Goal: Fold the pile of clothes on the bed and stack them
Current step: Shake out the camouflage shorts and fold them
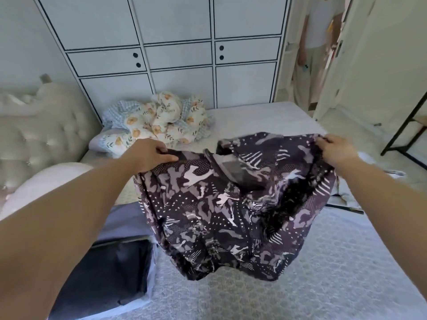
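Patterned jacket [233, 204] between both hands [147, 155]

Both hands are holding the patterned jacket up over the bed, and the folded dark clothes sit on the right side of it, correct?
Not quite. The head view shows both the left hand and right hand gripping the patterned jacket over the bed, but the folded dark clothes lie on its left.

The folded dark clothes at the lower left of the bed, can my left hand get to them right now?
Probably not at once: the left hand grips the patterned jacket. The dark folded clothes lie uncovered under that arm, so letting go would free the way.
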